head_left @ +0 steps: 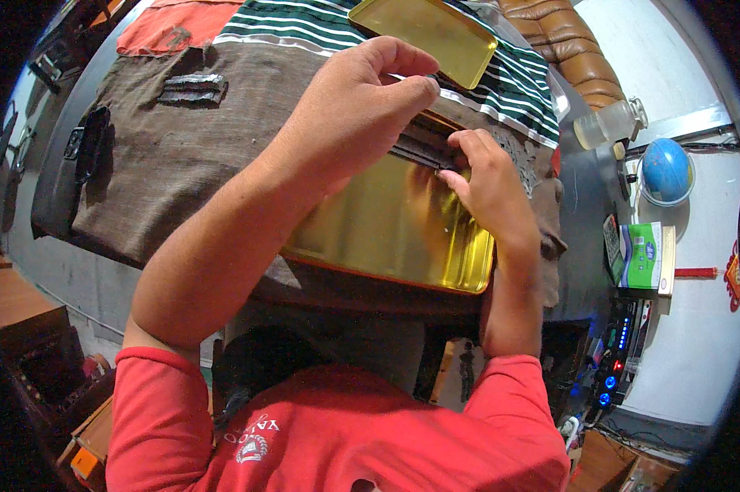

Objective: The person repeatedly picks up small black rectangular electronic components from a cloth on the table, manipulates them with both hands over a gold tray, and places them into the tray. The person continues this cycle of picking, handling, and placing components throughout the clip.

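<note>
A shallow gold tin tray [386,225] lies in front of me on brown cloth. Dark flat strips [423,149] lie side by side along its far edge. My right hand [493,176] is at the right end of these strips, thumb on the near side and fingers on the far side, closed on them. Raised above the tin's far left part is my left hand [370,98], its thumb and forefinger curled toward each other in a pinch. Whatever may be between those fingertips is too small to make out. My left hand and forearm hide the tin's left end.
A gold lid [427,37] rests on green striped cloth [288,25] at the back. On the brown cloth [140,164] are a dark bundle of strips [192,89] and a black object [93,143]. A glass jar [607,125], small globe [667,170] and green-white pack [640,256] stand right.
</note>
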{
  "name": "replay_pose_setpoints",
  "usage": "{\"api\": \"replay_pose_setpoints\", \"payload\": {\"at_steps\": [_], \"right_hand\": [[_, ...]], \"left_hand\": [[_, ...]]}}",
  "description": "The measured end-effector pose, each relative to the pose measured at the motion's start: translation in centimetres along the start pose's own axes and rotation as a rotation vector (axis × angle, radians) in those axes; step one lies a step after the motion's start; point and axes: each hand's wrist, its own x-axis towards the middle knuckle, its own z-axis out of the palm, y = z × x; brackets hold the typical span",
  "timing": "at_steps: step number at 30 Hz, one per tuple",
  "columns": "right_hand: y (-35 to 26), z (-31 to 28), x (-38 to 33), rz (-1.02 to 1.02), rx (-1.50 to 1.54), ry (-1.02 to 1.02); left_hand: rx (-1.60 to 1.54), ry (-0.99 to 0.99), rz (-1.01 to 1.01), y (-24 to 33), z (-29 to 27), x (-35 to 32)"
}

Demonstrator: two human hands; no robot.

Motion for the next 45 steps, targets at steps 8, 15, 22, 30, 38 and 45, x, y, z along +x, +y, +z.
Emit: {"api": "replay_pose_setpoints", "payload": {"at_steps": [8,15,22,30,38,45], "right_hand": [[0.3,-0.4,-0.3,-0.019,0.014,-0.045],[0.4,0.1,0.1,-0.041,-0.006,0.028],[-0.6,-0.6,-0.6,0.005,-0.105,0.012],[-0.2,-0.3,-1.0,0.049,-0.203,-0.077],[0.5,-0.2,-1.1,0.0,-0.127,0.003],[-0.2,-0.1,-0.6,-0.099,-0.131,0.009]], "left_hand": [[-0.009,-0.01,0.008,-0.2,0.0,0.0],[-0.004,-0.05,-0.042,0.1,-0.1,-0.2],[-0.052,0.012,0.019,-0.1,0.2,0.0],[-0.019,-0.003,-0.003,-0.1,0.2,0.0],[0.0,-0.049,-0.036,0.2,0.0,-0.2],[-0.007,-0.065,-0.029,0.1,0.1,-0.1]]}}
